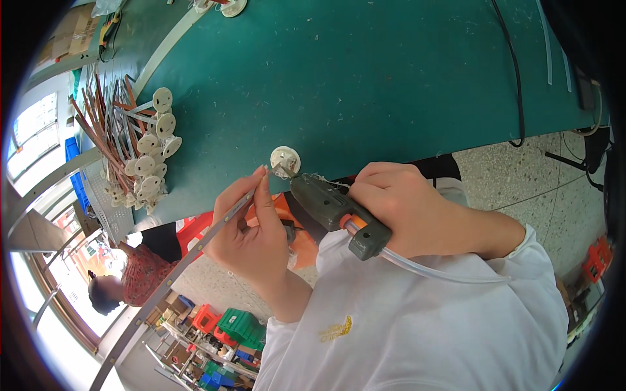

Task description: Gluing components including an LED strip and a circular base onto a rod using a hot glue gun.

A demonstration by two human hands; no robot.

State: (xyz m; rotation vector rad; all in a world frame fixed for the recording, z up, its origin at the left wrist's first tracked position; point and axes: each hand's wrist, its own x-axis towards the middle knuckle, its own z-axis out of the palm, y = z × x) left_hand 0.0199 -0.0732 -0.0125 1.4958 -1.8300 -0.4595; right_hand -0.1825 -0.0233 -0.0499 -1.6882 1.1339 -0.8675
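White disc (287, 156) is over the green bench (404, 85), nr its front edge; can't tell if it rests there. It lies just fwd & slightly R of our L hand (251, 238), the nearer one. L thumb + index pinch a flat strip (188, 260), long axis running lower L to upper R, twd disc. Our R hand (399, 199) wraps the glue gun (329, 199), pointing fwd-L at disc, long axis slanting back R.
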